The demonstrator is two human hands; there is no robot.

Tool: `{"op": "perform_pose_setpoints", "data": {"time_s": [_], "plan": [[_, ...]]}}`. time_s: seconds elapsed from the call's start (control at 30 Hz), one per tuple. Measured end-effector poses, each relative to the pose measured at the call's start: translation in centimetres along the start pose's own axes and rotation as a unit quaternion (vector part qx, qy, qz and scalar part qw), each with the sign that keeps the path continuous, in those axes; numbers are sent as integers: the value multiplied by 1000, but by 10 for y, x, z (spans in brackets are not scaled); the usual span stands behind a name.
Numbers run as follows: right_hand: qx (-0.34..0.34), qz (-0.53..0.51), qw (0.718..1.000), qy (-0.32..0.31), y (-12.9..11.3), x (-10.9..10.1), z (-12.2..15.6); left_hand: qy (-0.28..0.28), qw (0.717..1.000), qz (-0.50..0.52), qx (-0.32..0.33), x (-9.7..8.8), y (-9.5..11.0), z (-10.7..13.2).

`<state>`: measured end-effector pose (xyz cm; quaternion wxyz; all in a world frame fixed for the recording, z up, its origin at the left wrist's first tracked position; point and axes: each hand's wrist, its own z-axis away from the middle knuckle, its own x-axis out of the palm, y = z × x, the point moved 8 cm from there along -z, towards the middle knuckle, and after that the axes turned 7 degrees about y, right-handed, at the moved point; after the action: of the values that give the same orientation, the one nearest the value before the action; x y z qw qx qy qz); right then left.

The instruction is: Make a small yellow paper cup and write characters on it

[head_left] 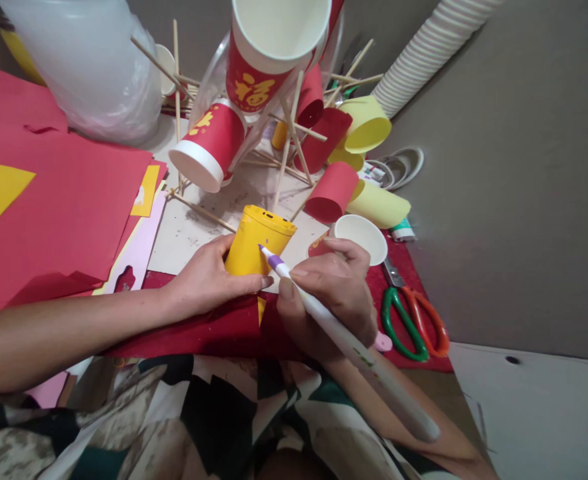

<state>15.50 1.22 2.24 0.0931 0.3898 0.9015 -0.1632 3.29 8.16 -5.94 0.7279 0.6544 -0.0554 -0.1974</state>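
Observation:
My left hand (214,270) is wrapped round a yellow paper tube (254,233), thumb across its lower front, and holds it tilted over the table. In my right hand (329,293) is a white marker (344,343) with a purple band near its tip. The purple tip meets or nearly meets the tube's front, where a small purple mark shows. At the tube's upper end are a folded rim and small dark spots. A white paper cup (361,237) stands just behind my right hand.
Red and yellow paper tubes (331,191), red cups (214,137) and a frame of wooden sticks (287,140) stand behind. Red paper sheets (64,220) lie left. Scissors (411,320) with green and orange handles rest right, near the table edge beside a grey wall.

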Motion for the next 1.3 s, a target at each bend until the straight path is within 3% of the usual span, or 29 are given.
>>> {"op": "perform_pose_setpoints", "data": {"time_s": [0.43, 1.03, 1.3], "plan": [[39, 11, 999, 29, 5, -6, 1, -9, 1000, 19, 13, -1, -2, 1], [31, -10, 999, 32, 1, -4, 2, 3, 1000, 9, 0, -1, -2, 0], [6, -14, 995, -98, -4, 3, -3, 8, 1000, -1, 9, 0, 0, 0]]}}
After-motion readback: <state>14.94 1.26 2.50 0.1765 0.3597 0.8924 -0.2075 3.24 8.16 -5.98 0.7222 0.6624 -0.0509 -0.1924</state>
